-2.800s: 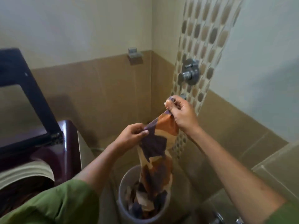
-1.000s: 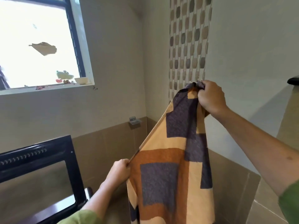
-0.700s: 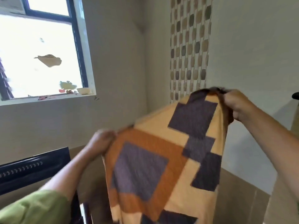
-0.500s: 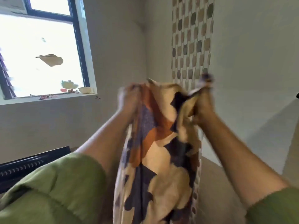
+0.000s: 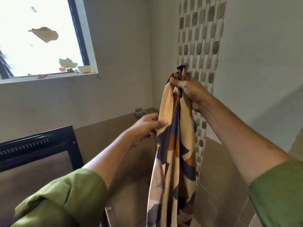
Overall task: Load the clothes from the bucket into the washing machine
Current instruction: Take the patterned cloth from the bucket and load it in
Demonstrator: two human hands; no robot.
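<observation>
Below the right hand [image 5: 188, 90], patterned cloth [image 5: 173, 161] hanging, top bunched in its fist; left hand [image 5: 146, 126] pinching its edge

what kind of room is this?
Probably a home bathroom or wash area. The walls carry tan tiles and a pebble-pattern tile strip, and a washing machine's raised dark lid stands below the window.
</observation>
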